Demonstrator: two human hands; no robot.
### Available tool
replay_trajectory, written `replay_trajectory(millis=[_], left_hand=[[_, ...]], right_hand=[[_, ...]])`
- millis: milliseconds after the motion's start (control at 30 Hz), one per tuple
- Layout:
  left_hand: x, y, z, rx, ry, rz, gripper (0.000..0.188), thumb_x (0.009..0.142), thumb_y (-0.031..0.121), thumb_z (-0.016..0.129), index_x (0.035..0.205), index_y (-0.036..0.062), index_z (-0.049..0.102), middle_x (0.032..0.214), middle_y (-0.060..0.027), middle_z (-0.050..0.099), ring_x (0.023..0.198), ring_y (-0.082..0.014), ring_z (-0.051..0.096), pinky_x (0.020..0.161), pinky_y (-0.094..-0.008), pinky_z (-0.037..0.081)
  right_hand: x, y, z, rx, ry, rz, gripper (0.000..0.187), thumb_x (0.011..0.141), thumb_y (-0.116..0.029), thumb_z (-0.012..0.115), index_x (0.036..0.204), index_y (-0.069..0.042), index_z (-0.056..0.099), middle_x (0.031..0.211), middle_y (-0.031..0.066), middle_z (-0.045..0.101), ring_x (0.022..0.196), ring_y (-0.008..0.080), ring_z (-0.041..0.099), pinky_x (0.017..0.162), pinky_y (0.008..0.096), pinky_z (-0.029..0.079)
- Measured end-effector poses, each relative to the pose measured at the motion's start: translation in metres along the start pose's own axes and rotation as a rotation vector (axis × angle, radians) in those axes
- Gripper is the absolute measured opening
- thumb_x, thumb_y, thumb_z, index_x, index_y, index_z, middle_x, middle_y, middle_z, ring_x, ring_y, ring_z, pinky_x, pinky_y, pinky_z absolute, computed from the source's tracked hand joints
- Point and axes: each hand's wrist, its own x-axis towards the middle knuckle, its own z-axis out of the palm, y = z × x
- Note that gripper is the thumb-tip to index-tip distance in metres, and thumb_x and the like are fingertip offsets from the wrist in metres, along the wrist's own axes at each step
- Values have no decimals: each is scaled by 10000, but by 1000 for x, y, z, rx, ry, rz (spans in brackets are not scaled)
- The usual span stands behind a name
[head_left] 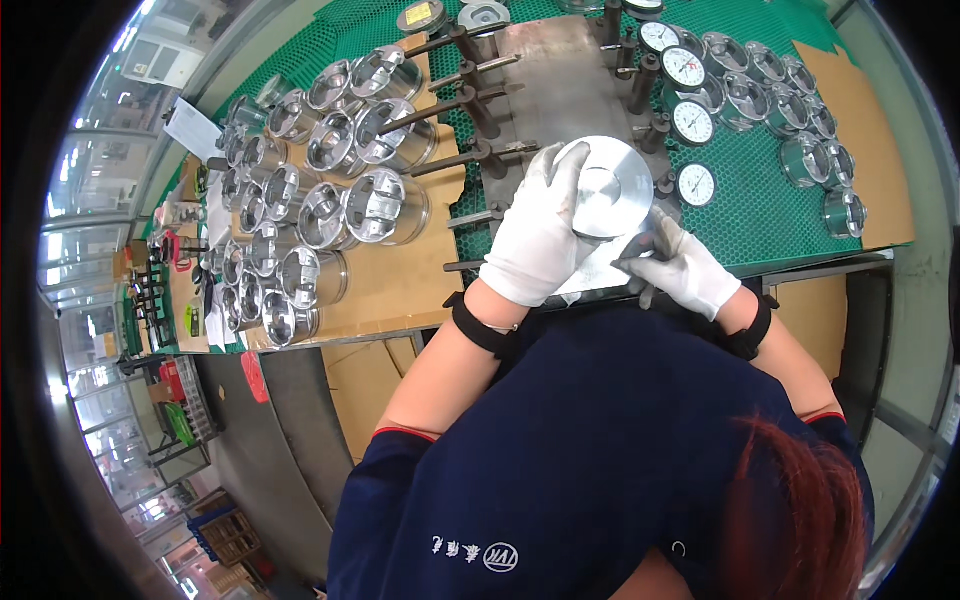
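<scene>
Both hands wear white gloves and are over the near edge of the worktable. My left hand (538, 232) is closed on the side of a silver metal piston (625, 192), whose round, shiny crown faces up. Just to the right and nearer, my right hand (688, 268) has its fingers curled together, with dark stains on the fingertips. What those fingers hold, if anything, is hidden. A bright, pale surface (592, 275) shows under the piston between the hands. Behind the piston lies a flat grey metal plate (560, 80).
Dial gauges (694, 122) on dark stands line the plate's right side; rods on posts (478, 110) line its left. Many pistons (385, 205) stand on cardboard at left. More pistons (745, 98) stand on green matting (740, 225) at right.
</scene>
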Motion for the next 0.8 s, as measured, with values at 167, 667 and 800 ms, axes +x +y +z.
replay_trajectory(millis=[167,667,800], left_hand=[[3,-1,1,-66,10,-23,920,666,131,869,1449,34,395,1393,-257,489,1299,-457,469,1059,-488,459],[3,-4,6,2,21,6,979,676,180,876,1495,45,356,1405,-307,436,1290,-473,477,1056,-496,458],[2,-5,7,12,30,-11,970,679,184,879,1491,51,366,1404,-298,443,1284,-470,479,1058,-495,455]], right_hand=[[1,1,-4,-25,-5,-8,908,897,-50,680,1611,-26,118,1170,155,534,749,175,684,597,301,607],[2,-1,-5,46,-8,23,923,893,-51,663,1617,-59,92,1170,151,553,728,173,680,583,308,617],[1,-5,-4,54,-17,17,916,894,-57,659,1614,-49,93,1152,149,572,707,175,686,578,302,615]])
